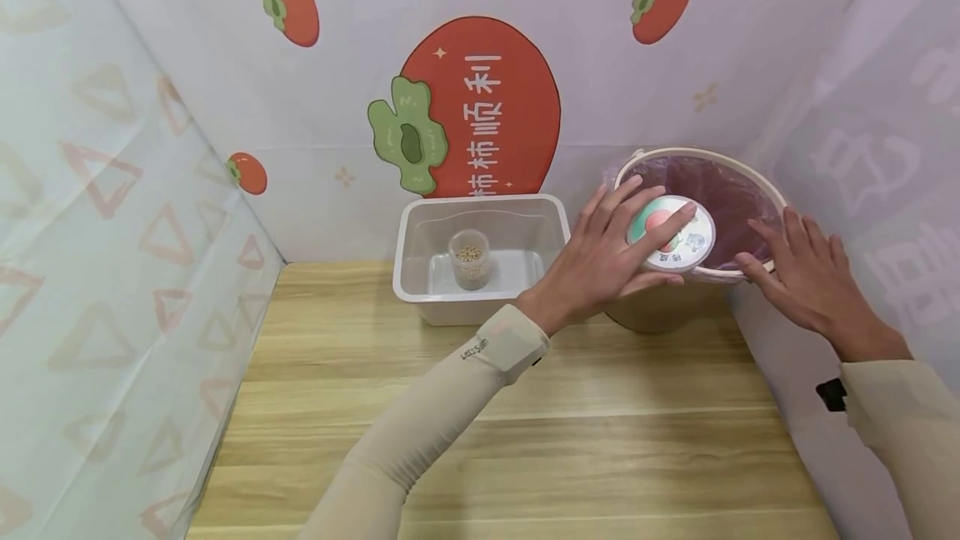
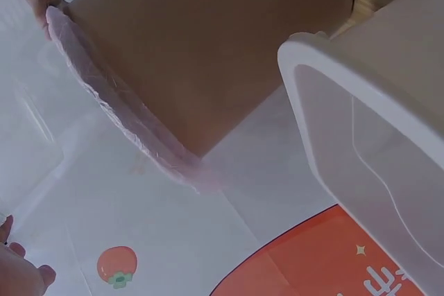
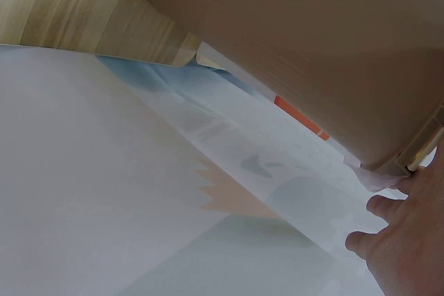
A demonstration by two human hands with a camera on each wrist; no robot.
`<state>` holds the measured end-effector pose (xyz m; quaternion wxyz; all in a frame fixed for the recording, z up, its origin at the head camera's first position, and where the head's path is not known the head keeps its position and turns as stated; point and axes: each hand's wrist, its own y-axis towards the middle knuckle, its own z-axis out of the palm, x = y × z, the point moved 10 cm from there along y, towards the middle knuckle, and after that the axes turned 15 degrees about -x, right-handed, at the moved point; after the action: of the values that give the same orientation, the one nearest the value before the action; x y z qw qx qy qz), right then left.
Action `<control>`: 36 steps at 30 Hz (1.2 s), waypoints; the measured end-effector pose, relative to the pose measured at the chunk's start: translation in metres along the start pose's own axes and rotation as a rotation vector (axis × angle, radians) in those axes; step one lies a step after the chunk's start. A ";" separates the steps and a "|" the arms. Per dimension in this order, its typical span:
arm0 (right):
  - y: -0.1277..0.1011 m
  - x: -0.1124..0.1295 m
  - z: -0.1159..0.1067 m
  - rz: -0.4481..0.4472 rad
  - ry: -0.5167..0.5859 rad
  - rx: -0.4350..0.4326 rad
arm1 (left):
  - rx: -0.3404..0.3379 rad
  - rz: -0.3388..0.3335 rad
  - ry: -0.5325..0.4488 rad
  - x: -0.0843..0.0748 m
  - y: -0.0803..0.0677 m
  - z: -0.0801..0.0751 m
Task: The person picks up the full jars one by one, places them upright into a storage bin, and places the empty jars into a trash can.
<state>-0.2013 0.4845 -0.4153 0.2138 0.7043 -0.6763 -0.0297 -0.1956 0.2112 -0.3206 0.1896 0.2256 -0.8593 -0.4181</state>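
My left hand (image 1: 633,261) holds a round white lid (image 1: 684,238) with a colourful label, fingers on top and thumb beneath. The lid sits over the near rim of a tan bin (image 1: 660,311) lined with a pinkish plastic bag (image 1: 720,186). My right hand (image 1: 787,261) rests on the bin's right rim with its fingers straight. The left wrist view shows the bin's wall (image 2: 208,46) and the bag's edge (image 2: 118,112). In the right wrist view my right fingers (image 3: 406,244) touch the liner beside the bin (image 3: 312,46).
A white plastic tub (image 1: 408,273) stands left of the bin on the wooden table (image 1: 525,440) and holds a small clear jar of beans (image 1: 470,258). Printed cloth walls close in the back and both sides. The tub's rim (image 2: 312,88) lies close to the bin.
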 end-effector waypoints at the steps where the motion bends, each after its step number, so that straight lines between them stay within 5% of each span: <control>1: 0.000 0.000 0.000 -0.003 -0.001 -0.004 | -0.005 0.004 0.010 0.000 0.002 0.001; 16: -0.001 -0.002 0.002 0.021 -0.005 0.002 | -0.043 0.013 0.083 0.000 0.018 0.017; 29: 0.003 -0.001 0.002 0.016 -0.007 -0.008 | 0.044 -0.047 0.076 0.008 0.019 0.041; 36: 0.003 -0.001 0.000 0.006 -0.014 -0.005 | 0.009 -0.021 0.141 0.003 0.028 0.057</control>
<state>-0.2045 0.4856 -0.4149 0.2110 0.7014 -0.6798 -0.0356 -0.2336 0.2616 -0.3305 0.2440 0.2644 -0.8432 -0.3994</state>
